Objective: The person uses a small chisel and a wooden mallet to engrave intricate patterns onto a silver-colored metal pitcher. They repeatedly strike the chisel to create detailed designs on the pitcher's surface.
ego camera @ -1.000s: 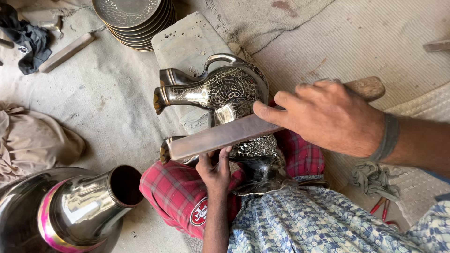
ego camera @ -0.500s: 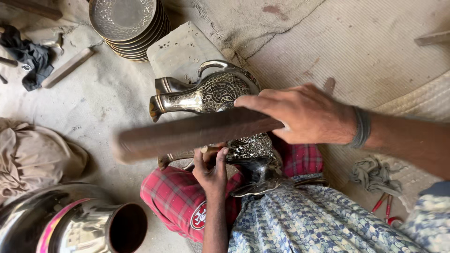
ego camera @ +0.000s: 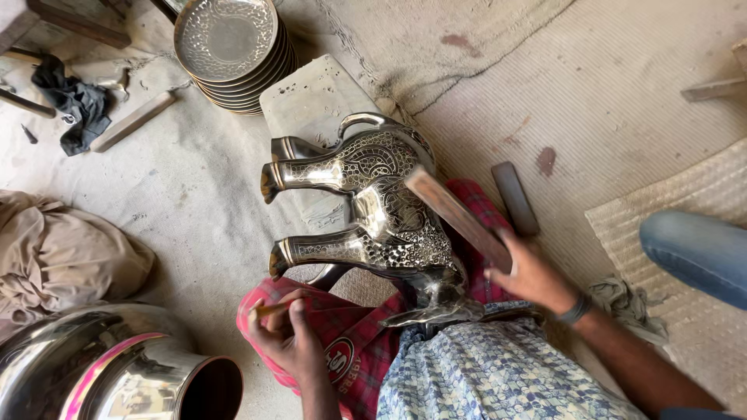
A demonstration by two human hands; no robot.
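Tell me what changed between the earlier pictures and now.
The right hand swung the wooden bat off the front of the metal elephant and back to the right, so it now rests along the figure's back. The left hand dropped away from the elephant's underside and now holds a small tool over the red checked cloth. The elephant stayed on the lap, legs pointing left; both grips stayed closed.

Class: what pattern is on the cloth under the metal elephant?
Red plaid cloth, seen in the head view.
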